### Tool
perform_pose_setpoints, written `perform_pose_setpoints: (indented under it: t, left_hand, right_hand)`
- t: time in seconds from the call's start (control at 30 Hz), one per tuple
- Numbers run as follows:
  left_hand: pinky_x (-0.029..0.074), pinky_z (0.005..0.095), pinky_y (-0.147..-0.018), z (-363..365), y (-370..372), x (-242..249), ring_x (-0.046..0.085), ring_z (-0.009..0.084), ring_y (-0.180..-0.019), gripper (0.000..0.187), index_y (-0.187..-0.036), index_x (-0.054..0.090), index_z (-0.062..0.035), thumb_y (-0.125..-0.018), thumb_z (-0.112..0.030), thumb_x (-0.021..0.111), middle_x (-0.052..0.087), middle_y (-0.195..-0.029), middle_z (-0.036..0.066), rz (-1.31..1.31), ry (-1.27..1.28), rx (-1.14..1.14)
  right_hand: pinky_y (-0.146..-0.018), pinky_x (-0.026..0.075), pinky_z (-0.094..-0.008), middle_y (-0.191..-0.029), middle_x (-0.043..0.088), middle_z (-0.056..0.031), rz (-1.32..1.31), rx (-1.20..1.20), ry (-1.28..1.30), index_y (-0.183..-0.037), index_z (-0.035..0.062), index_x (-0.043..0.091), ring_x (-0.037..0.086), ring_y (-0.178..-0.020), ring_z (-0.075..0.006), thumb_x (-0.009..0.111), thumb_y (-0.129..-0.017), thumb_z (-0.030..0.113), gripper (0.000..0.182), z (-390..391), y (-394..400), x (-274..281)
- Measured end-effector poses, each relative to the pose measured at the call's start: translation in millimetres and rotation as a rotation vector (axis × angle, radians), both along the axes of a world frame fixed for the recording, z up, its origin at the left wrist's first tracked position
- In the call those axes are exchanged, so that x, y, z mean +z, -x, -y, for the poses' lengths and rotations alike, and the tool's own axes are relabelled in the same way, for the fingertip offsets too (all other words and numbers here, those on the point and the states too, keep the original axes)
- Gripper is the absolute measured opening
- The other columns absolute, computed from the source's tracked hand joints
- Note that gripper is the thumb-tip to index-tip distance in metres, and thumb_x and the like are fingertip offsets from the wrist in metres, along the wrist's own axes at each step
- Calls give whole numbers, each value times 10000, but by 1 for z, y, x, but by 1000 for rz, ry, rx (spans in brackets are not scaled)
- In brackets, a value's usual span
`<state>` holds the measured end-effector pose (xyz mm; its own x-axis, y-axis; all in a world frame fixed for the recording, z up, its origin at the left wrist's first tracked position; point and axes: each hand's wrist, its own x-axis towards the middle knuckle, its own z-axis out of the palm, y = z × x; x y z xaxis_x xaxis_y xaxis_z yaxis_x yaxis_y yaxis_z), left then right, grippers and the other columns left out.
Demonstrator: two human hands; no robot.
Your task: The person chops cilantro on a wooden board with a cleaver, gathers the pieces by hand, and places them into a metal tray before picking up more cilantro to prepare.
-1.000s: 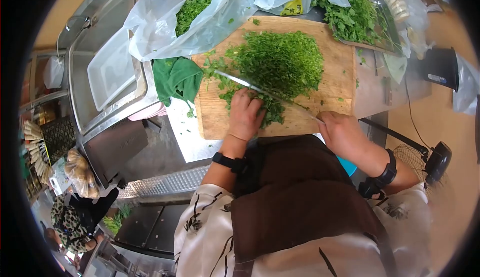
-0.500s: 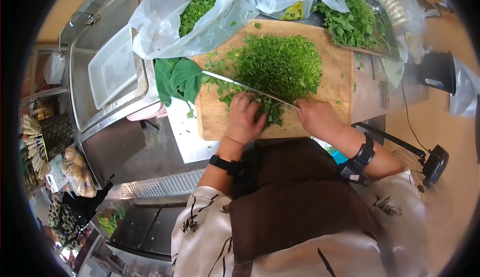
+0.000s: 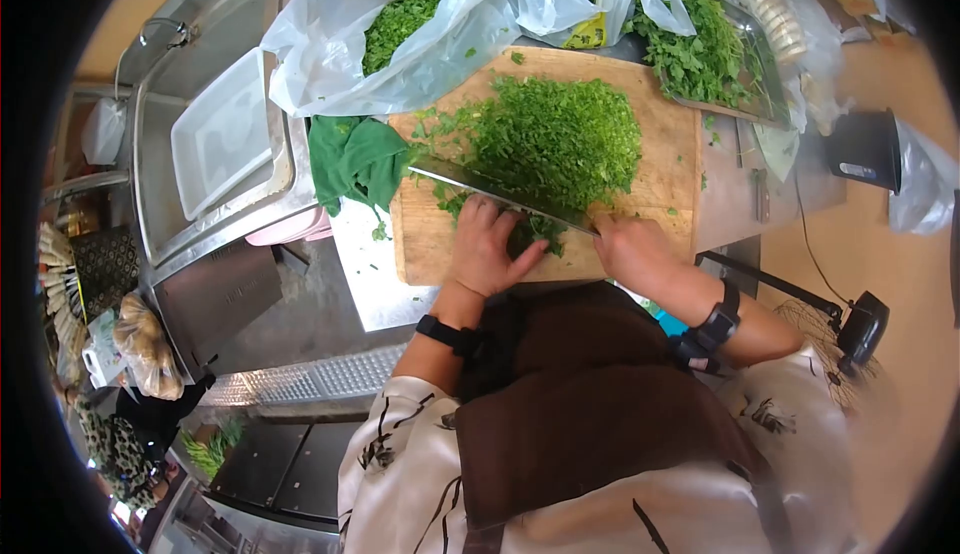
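A person's two bare hands are working over a wooden cutting board [image 3: 655, 204]. The right hand [image 3: 635, 251] is closing around the handle of a long knife [image 3: 500, 194], hiding most of it. The left hand [image 3: 490, 251] is partly open, its fingers curling down and its thumb spreading toward the right hand; it is resting on a small bunch of uncut greens [image 3: 540, 236] at the board's near edge and covering part of it. The blade is slanting across the board, just beyond the left fingers, its tip pointing left toward a crumpled green cloth [image 3: 355, 164]. A large mound of chopped greens [image 3: 565, 139] is lying behind the blade.

Things are crowding the board. The cloth is bunching at its left edge. An open plastic bag [image 3: 315, 49] holding chopped greens is spreading over its far left corner, and a second bag [image 3: 545, 4] is sitting behind the board. A metal tray [image 3: 775, 89], heaped with leafy stems [image 3: 700, 49], is standing at the far right corner. On the worktop [image 3: 725, 194] to the right, a small knife [image 3: 762, 199] is lying near a black bin [image 3: 862, 149]. At left, a white tub [image 3: 225, 134] is sitting in the metal sink [image 3: 160, 154]. A fan [image 3: 862, 329] is standing behind the right forearm.
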<state>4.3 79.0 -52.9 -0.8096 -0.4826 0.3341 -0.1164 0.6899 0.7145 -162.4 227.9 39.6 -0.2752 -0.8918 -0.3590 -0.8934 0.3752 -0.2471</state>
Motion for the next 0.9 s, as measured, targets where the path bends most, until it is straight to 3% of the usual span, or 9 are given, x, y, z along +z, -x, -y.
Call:
perform_pose_setpoints:
  t: [0.07,0.17,0.37,0.47,0.57,0.67,0.9]
  left_hand:
    - [439,478,-909,-2,-1,0,511,392,-1049,199,-874,657,-61,-714,-113,762,558,-1019,153,-22,33,26]
    - [441,471,-888,-5,6,-16,523,392,-1034,164,-834,649,-56,-714,-72,760,569,-986,150,-90,123,86]
    - [457,480,-869,-8,4,-23,536,380,-1015,195,-866,648,-54,-704,-65,757,581,-986,137,-94,74,92]
    - [461,466,-848,-6,5,-16,544,376,-981,224,-892,644,-59,-696,-49,754,579,-971,133,-112,75,87]
    - [464,457,-825,-6,4,-18,545,375,-954,226,-888,636,-61,-694,-42,751,568,-944,132,-120,69,97]
    - [464,457,-811,-7,5,-19,540,378,-941,208,-864,628,-65,-696,-45,750,554,-938,143,-93,58,100]
    - [464,465,-809,-10,2,-19,534,386,-939,197,-848,618,-68,-701,-53,747,542,-949,161,-94,76,137]
  right_hand:
    - [-615,515,-463,-754,637,-184,-16,-5,23,-874,9,564,642,-700,-374,513,-874,134,135,2,-3,-3]
    - [-608,510,-467,-735,631,-185,64,-29,67,-861,12,554,636,-695,-380,518,-874,134,128,0,3,5]
    - [-592,502,-475,-730,628,-185,27,-4,-24,-838,10,550,636,-686,-373,528,-857,107,101,-22,-7,71]
    - [-624,513,-469,-782,636,-174,28,35,-70,-910,12,576,636,-705,-363,569,-873,136,130,-26,-10,63]
    - [-617,513,-471,-777,636,-169,-19,-8,-141,-890,11,566,636,-694,-360,565,-872,137,128,-12,-11,27]
    - [-607,512,-476,-751,632,-168,-22,55,77,-896,13,569,630,-670,-364,561,-875,145,133,-3,-8,-8]
    - [-609,507,-477,-744,627,-177,38,8,50,-890,13,567,626,-677,-376,576,-868,135,124,-16,-6,31]
